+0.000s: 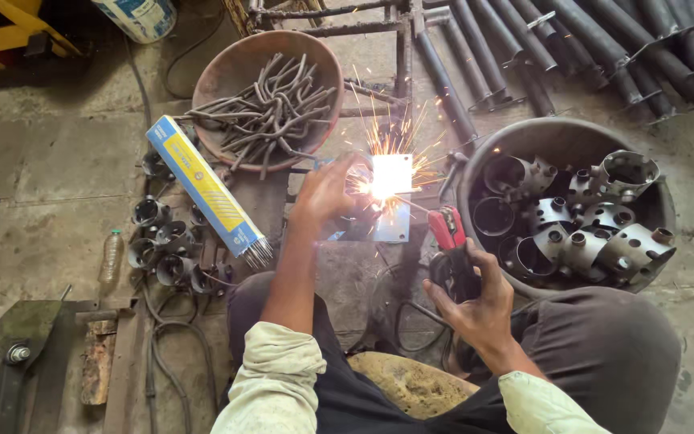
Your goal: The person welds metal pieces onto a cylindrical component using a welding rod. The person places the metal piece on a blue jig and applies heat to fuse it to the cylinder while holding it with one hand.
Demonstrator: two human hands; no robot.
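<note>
My right hand (475,301) grips a red and black welding electrode holder (447,233), its thin rod reaching left to a bright white arc (389,178) that throws sparks. My left hand (327,191) rests on a small workpiece right beside the arc; the glare hides the piece itself. Both sit on a flat metal plate (391,227) on the floor between my knees.
A rusty pan of bent steel rods (271,104) lies behind. A grey tub of round metal fittings (572,209) stands right. A blue and yellow box of electrodes (206,186), several short pipe pieces (162,245) and a bottle (112,255) lie left. Long tubes (588,48) lie far right.
</note>
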